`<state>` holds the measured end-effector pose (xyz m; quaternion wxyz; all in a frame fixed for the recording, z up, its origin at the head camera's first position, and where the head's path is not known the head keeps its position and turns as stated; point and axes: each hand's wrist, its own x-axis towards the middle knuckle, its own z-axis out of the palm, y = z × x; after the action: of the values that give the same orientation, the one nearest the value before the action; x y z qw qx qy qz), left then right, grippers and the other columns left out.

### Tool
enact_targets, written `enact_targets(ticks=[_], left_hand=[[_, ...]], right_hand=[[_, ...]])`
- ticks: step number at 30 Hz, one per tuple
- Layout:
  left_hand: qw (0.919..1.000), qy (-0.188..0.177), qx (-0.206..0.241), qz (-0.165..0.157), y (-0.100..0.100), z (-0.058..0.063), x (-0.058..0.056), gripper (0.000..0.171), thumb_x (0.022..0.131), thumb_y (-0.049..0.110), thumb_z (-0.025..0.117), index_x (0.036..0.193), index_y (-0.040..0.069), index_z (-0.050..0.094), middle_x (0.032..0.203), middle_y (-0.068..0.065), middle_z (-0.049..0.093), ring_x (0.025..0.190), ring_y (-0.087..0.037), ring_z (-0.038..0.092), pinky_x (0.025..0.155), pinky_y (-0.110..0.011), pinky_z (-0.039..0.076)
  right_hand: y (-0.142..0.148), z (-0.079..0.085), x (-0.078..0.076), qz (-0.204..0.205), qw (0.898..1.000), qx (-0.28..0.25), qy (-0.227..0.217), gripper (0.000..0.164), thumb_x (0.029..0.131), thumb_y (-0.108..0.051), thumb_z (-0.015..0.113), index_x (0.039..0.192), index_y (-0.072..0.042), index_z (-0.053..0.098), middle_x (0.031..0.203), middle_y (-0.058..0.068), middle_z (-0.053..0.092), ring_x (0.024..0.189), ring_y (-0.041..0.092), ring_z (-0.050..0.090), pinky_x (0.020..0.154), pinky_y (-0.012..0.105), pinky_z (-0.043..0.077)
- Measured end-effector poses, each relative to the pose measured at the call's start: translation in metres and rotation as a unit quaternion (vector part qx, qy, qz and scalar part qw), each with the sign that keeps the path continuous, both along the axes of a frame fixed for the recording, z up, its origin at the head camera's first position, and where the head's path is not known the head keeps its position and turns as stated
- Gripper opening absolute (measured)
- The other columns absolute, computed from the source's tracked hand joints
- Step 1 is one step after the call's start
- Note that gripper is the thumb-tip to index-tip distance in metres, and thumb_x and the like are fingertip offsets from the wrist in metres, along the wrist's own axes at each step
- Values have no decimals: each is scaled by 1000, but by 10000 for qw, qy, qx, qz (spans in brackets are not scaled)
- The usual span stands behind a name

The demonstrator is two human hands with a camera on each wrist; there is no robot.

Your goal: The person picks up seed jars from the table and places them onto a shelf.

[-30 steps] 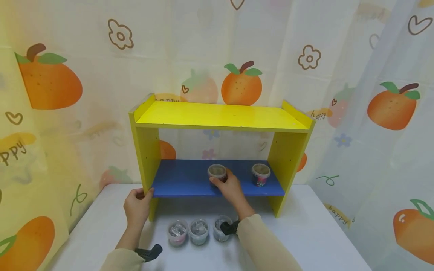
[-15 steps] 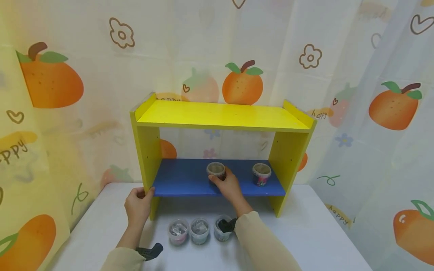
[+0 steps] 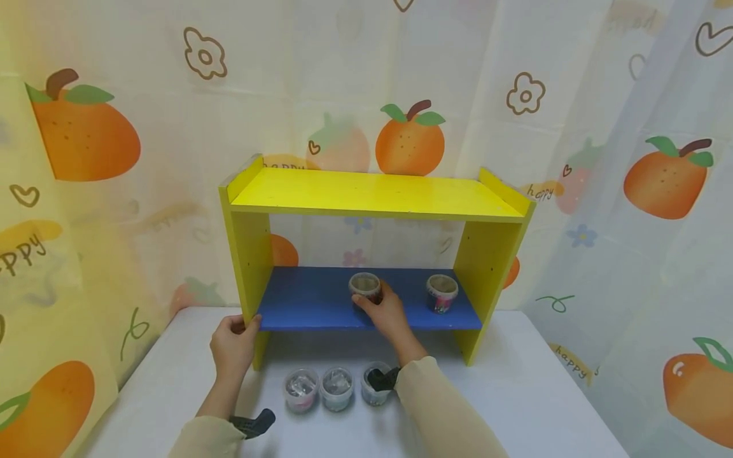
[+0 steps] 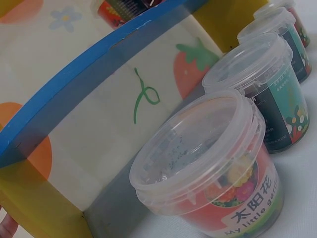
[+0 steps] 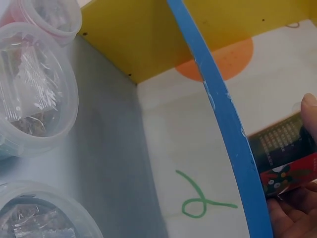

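Observation:
My right hand (image 3: pixel 394 318) grips a small plastic tub (image 3: pixel 364 282) between thumb and fingers, over the middle of the blue shelf (image 3: pixel 306 296). In the right wrist view this tub (image 5: pixel 282 166) shows a dark and red label, with the thumb (image 5: pixel 309 116) on one side. A second tub (image 3: pixel 441 294) stands on the same shelf, near the right side panel. At the left, my left hand (image 3: pixel 233 346) pinches the front edge of the yellow side panel (image 3: pixel 251 267) of the shelf unit, at blue-shelf height. Only a bit of finger (image 4: pixel 7 227) shows in the left wrist view.
Three clear tubs stand in a row on the white table before the unit: a pink-labelled tub (image 3: pixel 300 391), a middle tub (image 3: pixel 337 389) and a right tub (image 3: pixel 374 391), partly covered by the black wrist strap. The yellow top shelf (image 3: pixel 372 191) overhangs the right hand.
My right hand and its tub have shifted slightly left along the blue shelf, then stayed there. The left hand keeps its hold on the side panel.

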<state>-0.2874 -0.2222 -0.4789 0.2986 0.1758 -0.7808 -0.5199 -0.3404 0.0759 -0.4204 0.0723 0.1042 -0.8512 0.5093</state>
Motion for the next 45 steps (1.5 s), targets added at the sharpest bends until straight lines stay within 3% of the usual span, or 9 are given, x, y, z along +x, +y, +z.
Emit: enact_targets(ticks=[9, 17, 24, 31, 39, 45], left_hand=[[10000, -28, 38, 24, -1, 0, -1, 39, 90, 34, 71, 105, -2, 64, 97, -19, 68, 87, -28, 63, 60, -10, 42], [10000, 44, 26, 52, 0, -1, -2, 37, 89, 33, 73, 102, -1, 65, 95, -19, 68, 85, -25, 63, 61, -12, 43], [10000, 5, 54, 51, 1, 1, 0, 37, 89, 33, 72, 102, -1, 65, 95, -18, 68, 85, -26, 62, 59, -13, 44], [10000, -22, 68, 34, 0, -1, 0, 40, 90, 36, 71, 105, 0, 65, 97, -18, 67, 88, -27, 63, 60, -14, 44], [10000, 37, 92, 14, 1, 0, 1, 41, 89, 37, 71, 105, -1, 65, 97, -19, 68, 88, -27, 62, 60, -13, 44], [10000, 38, 63, 43, 1, 0, 1, 40, 89, 35, 72, 104, -2, 65, 96, -20, 68, 87, -29, 63, 59, -13, 43]], right_hand=[[-1, -1, 0, -94, 9998, -88, -119, 86, 83, -54, 72, 150, -12, 37, 144, 14, 52, 131, 34, 50, 102, 54, 44], [2, -5, 6, 10, 9986, -528, 49, 78, 84, -45, 76, 147, -13, 42, 142, 15, 53, 130, 32, 52, 101, 50, 47], [6, -7, 14, 111, 9986, -506, 117, 82, 86, -45, 73, 151, -9, 36, 152, 18, 42, 140, 34, 41, 109, 48, 40], [10, -8, 26, 319, 9974, -647, -23, 83, 89, -44, 70, 154, -11, 30, 158, 13, 34, 145, 31, 34, 113, 49, 34], [18, -16, 32, 366, 9988, -310, 130, 83, 91, -40, 69, 155, -10, 27, 157, 12, 35, 143, 32, 37, 113, 46, 35], [26, -25, 40, 343, 9980, -282, 446, 77, 91, -39, 69, 152, -7, 35, 153, 13, 42, 138, 33, 44, 110, 46, 39]])
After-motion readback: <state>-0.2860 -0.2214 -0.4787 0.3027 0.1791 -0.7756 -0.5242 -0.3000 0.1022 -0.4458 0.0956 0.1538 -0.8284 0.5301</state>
